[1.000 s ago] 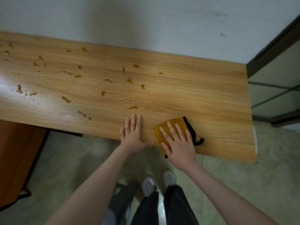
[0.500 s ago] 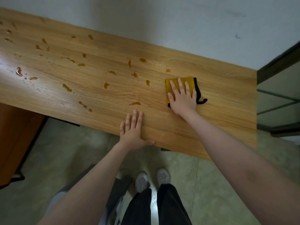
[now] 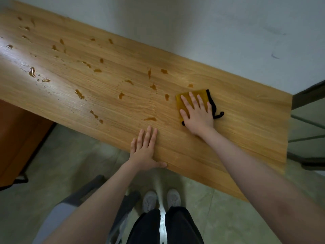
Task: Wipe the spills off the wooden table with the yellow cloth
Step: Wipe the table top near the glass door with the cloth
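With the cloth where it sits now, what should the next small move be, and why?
Probably slide the yellow cloth left under the right hand, which presses it flat: the nearest spill drop lies just off its left edge, with more beyond. The left hand rests on the table.

The right hand [image 3: 197,114] pressed flat, fingers spread, on the yellow cloth [image 3: 193,95], which lay on the wooden tabletop [image 3: 246,124] toward its right part. A black loop [image 3: 219,115] trailed from the cloth's right edge. The left hand [image 3: 145,150] rested flat at the near edge, thumb along the rim. Amber spills [image 3: 79,93] dotted the surface to the left of the cloth, the closest just beside it.
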